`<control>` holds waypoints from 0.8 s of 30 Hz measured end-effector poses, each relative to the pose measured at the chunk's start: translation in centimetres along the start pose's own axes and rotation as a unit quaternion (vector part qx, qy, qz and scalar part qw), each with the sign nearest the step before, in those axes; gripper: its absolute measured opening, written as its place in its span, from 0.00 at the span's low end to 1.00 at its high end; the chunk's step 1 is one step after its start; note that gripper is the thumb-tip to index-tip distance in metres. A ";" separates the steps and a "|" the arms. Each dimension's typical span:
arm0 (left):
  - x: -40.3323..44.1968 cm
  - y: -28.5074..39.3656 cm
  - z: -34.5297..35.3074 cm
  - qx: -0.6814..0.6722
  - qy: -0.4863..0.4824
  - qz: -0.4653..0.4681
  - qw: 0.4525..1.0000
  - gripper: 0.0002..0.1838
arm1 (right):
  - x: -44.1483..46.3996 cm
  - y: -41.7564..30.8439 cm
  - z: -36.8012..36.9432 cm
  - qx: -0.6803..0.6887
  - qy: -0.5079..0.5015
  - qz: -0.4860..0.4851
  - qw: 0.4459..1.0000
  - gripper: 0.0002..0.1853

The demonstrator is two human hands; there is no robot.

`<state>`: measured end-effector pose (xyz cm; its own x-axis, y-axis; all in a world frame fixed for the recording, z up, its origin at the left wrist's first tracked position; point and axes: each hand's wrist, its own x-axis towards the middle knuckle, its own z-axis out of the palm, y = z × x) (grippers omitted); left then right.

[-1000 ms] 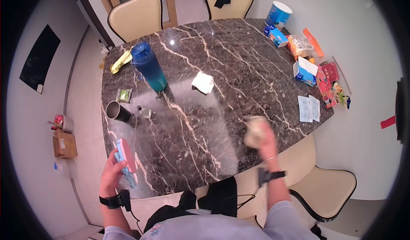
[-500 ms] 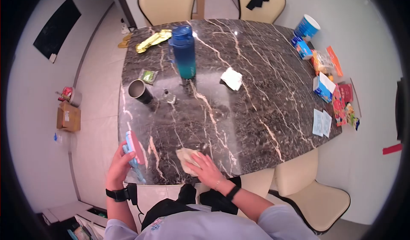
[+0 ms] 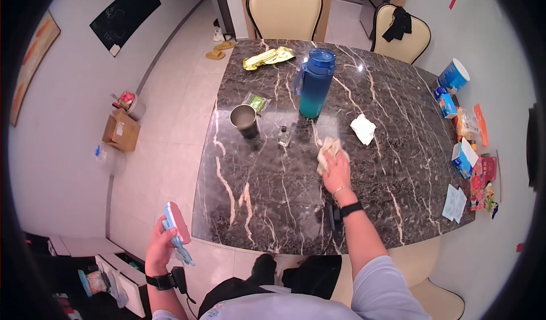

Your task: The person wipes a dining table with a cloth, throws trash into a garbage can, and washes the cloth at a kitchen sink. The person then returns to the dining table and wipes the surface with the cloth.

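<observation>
My right hand presses a crumpled beige cloth onto the dark marble tabletop, fingers bent around its near side. To the cloth's left stands a small clear glass bottle with a black top. Behind it is a tall blue-to-teal water bottle, and a crumpled white tissue lies to the right. My left hand grips a flat pink and light blue object beyond the table's left edge; its exact kind I cannot make out. Part of it hangs below the fingers.
On the left side are a dark cup, a green packet and a gold wrapper. Along the right wall sit a blue canister, a tissue box and snack packs. Chairs stand around.
My right hand has pushed the cloth forward and right across the table, near the small bottle. My left hand keeps its grip and is now off the table's side. The view has shifted.
</observation>
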<state>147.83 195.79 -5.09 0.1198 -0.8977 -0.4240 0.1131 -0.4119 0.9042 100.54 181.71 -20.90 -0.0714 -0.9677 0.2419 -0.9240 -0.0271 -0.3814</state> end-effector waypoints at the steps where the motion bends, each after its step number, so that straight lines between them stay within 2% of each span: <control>1: 0.1 -0.1 -0.1 -0.014 -0.009 -0.010 1.000 0.36 | -1.2 -0.3 -0.3 0.037 -0.031 -0.026 0.998 0.27; 3: 0.4 -0.2 -0.2 -0.031 -0.022 -0.026 0.999 0.34 | -2.5 -0.6 -1.8 0.034 -0.023 -0.034 0.999 0.24; 5: 1.1 -0.5 -0.3 -0.046 -0.032 -0.010 0.998 0.34 | -3.2 -0.9 -4.3 0.228 -0.101 0.075 0.965 0.22; 6: 1.3 -0.5 -0.2 -0.053 -0.032 -0.010 0.998 0.34 | -4.3 -0.2 -3.7 0.371 -0.114 0.135 0.911 0.20; 7: 1.4 -0.6 -0.1 -0.059 -0.036 -0.011 0.998 0.34 | -5.8 -0.6 -3.6 0.500 -0.154 0.188 0.831 0.20; 8: 1.6 -0.6 0.1 -0.063 -0.039 -0.012 0.997 0.34 | -7.8 -0.1 -1.3 0.428 -0.154 0.081 0.887 0.20; 9: 1.9 -0.6 0.4 -0.067 -0.038 -0.014 0.997 0.34 | -6.0 -5.5 -3.3 0.116 -0.307 -0.019 0.944 0.21; 10: 2.2 -0.6 0.6 -0.060 -0.048 -0.023 0.997 0.34 | -11.6 -4.7 2.1 0.197 -0.180 -0.016 0.964 0.25; 11: 2.3 -0.5 0.8 -0.053 -0.054 -0.032 0.997 0.34 | -11.3 -9.4 -2.0 0.057 -0.168 -0.146 0.973 0.31; 13: 2.5 -0.5 1.1 -0.056 -0.053 -0.035 0.996 0.34 | -10.0 -10.2 -0.9 -0.010 -0.209 -0.170 0.963 0.33; 15: 2.5 0.0 0.8 -0.055 -0.052 -0.040 0.996 0.34 | -7.3 -8.1 -0.3 -0.086 -0.166 -0.181 0.966 0.32; 17: 2.0 0.4 0.0 -0.041 -0.055 -0.032 0.997 0.35 | -4.6 -5.1 1.4 -0.167 -0.080 -0.083 0.979 0.31; 19: 1.0 0.3 -1.4 -0.041 -0.030 -0.025 0.998 0.35 | -2.7 -3.5 1.5 -0.081 -0.081 0.034 0.993 0.32; 22: -1.0 -0.4 -3.3 -0.045 0.006 -0.028 0.999 0.36 | -4.0 -6.2 3.7 -0.119 -0.052 0.038 0.991 0.32; 23: -1.4 -0.7 -3.9 -0.044 0.020 -0.035 0.998 0.37 | -4.5 -7.7 4.6 -0.125 -0.047 -0.001 0.991 0.32; 24: -1.4 -1.3 -4.5 -0.032 0.027 -0.050 0.998 0.38 | -4.2 -10.2 5.1 -0.067 -0.043 -0.045 0.996 0.30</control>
<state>151.92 198.32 -5.93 0.1574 -0.8422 -0.5157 0.1904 -0.4865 0.8527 112.21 184.77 -22.61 0.0420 -0.9809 0.1900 -0.9673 -0.0876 -0.2382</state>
